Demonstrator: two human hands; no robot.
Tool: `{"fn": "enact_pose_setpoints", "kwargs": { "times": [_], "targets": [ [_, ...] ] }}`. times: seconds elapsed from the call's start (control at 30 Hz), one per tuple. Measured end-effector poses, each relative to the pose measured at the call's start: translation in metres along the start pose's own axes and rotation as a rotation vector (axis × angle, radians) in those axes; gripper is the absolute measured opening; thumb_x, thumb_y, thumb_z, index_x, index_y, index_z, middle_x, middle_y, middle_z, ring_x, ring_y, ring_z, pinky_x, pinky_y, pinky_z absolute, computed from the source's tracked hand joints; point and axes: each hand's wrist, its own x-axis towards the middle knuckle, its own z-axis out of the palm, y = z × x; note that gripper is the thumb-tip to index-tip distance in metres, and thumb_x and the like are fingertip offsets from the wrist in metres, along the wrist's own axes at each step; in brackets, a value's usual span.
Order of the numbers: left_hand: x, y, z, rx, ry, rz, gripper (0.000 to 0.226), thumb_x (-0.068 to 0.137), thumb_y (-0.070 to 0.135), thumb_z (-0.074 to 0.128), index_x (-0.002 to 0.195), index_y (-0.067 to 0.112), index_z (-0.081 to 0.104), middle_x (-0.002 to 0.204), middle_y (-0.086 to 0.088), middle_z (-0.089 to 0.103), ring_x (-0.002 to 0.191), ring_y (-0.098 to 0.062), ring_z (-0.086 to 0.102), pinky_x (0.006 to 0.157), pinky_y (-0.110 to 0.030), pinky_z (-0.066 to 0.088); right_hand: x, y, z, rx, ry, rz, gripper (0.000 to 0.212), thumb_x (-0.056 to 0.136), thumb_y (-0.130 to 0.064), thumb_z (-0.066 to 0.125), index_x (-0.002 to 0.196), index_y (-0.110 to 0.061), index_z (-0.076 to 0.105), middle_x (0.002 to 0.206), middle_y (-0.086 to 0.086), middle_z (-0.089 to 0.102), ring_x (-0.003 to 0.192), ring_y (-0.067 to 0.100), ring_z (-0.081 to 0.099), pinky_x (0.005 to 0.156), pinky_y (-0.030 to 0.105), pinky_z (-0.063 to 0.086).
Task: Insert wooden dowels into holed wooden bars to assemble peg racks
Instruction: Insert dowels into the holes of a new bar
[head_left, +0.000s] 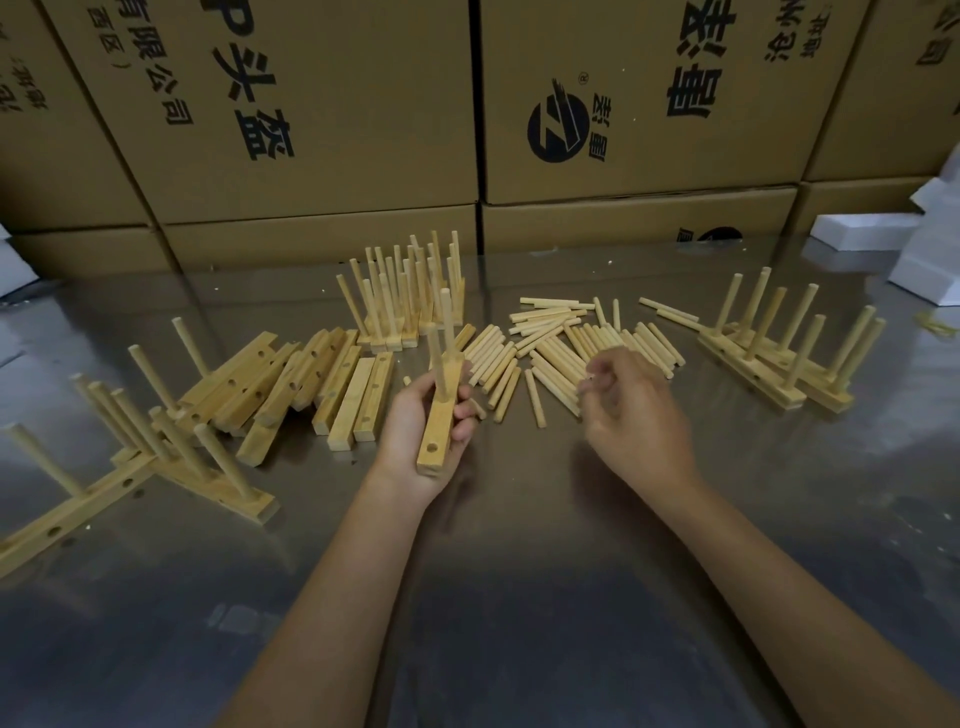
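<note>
- Left hand grips a holed wooden bar from below, fingers curled round its sides, holding it above the metal table with its near end pointing toward the person.
- Right hand hovers just above the near edge of the loose dowels, fingers loosely curled and blurred; whether it holds a dowel cannot be told.
- That bar is pale square-edged wood with one open hole showing near its near end; two dowels stand upright from its far half, the farther one blurred.
- Just left of the held bar lies a heap of bare bars, some flat, some leaning on each other, their drilled holes showing on the upper faces.
- Behind the held bar stands a tight cluster of finished racks, pegs pointing up.
- At the far left, more pegged bars lie crossed and tilted, one long bar running off toward the table's left edge.
- At the right, well apart from the hands, another group of pegged racks rests with pegs leaning rightward.
- Bare reflective tabletop stretches between the two forearms and on toward the near edge.
- Cardboard boxes printed with black characters and a round logo form a wall along the far edge; what they hold cannot be seen.
- White folded cartons sit at the far right corner, and another white piece shows at the far left edge.
</note>
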Motion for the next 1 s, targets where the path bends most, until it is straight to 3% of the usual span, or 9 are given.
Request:
{"fn": "enact_pose_setpoints", "kwargs": {
  "times": [0.13,0.2,0.4,0.47,0.6,0.7,0.9,1.0],
  "targets": [
    [0.0,-0.001,0.002,0.002,0.022,0.005,0.032,0.103,0.027,0.044,0.123,0.005,0.058,0.072,-0.002,0.051,0.045,-0.007,0.043,0.034,-0.018,0.035,-0.001,-0.004,0.013,-0.129,-0.146,0.017,0.025,0.09,-0.046,0.06,0.099,-0.023,0.061,0.1,-0.007,0.051,0.103,0.014,0.048,0.078,0.033,0.044],
    [-0.001,-0.001,0.003,0.006,0.047,0.002,0.034,0.105,0.028,0.043,0.125,0.006,0.058,0.07,-0.002,0.052,0.044,-0.007,0.043,0.034,-0.018,0.035,-0.003,-0.012,0.018,-0.248,-0.176,-0.033,0.03,0.087,-0.054,0.062,0.097,-0.026,0.066,0.1,-0.006,0.049,0.103,0.015,0.045,0.086,0.033,0.041],
    [-0.001,0.0,0.004,0.015,0.094,-0.036,0.042,0.106,0.021,0.038,0.138,-0.003,0.05,0.071,-0.004,0.051,0.048,-0.008,0.046,0.037,-0.017,0.037,-0.009,-0.017,0.008,-0.34,-0.096,-0.03,0.015,0.087,-0.03,0.064,0.094,-0.021,0.074,0.102,-0.005,0.054,0.103,0.015,0.044,0.087,0.03,0.037],
    [-0.001,0.0,0.003,0.012,0.109,-0.045,0.042,0.107,0.022,0.038,0.138,-0.003,0.05,0.073,-0.004,0.051,0.051,-0.008,0.045,0.038,-0.017,0.038,-0.01,-0.02,0.0,-0.184,-0.043,0.006,0.01,0.086,-0.024,0.063,0.091,-0.019,0.072,0.097,-0.007,0.058,0.1,0.015,0.049,0.083,0.028,0.038],
    [-0.002,0.0,0.002,0.0,0.124,-0.046,0.041,0.107,0.023,0.038,0.136,-0.003,0.052,0.073,-0.005,0.05,0.052,-0.009,0.045,0.038,-0.019,0.038,-0.011,-0.037,-0.016,0.4,-0.032,0.119,0.009,0.087,-0.013,0.069,0.088,-0.023,0.068,0.084,-0.011,0.066,0.081,0.008,0.059,0.072,0.023,0.05],
    [-0.003,0.0,0.002,0.003,0.132,-0.036,0.04,0.107,0.022,0.039,0.135,-0.004,0.053,0.073,-0.005,0.051,0.052,-0.009,0.045,0.038,-0.019,0.038,-0.014,-0.056,-0.023,0.678,-0.096,0.154,0.012,0.088,-0.007,0.07,0.091,-0.018,0.069,0.089,-0.006,0.072,0.087,0.008,0.066,0.076,0.017,0.05],
    [-0.001,0.0,0.002,0.021,0.116,-0.045,0.035,0.107,0.024,0.039,0.127,0.001,0.055,0.071,-0.003,0.05,0.05,-0.008,0.045,0.038,-0.018,0.037,-0.021,-0.073,-0.033,0.923,-0.175,0.229,0.01,0.092,-0.014,0.066,0.101,-0.008,0.067,0.088,0.001,0.077,0.093,0.011,0.072,0.086,0.028,0.052],
    [-0.002,0.0,0.003,0.036,0.111,-0.043,0.032,0.106,0.022,0.039,0.124,0.002,0.054,0.071,-0.003,0.049,0.051,-0.009,0.044,0.039,-0.017,0.036,-0.024,-0.077,-0.034,0.899,-0.205,0.178,0.011,0.098,-0.023,0.058,0.104,-0.017,0.065,0.072,0.004,0.072,0.065,0.018,0.07,0.063,0.027,0.056]
  ]
}}
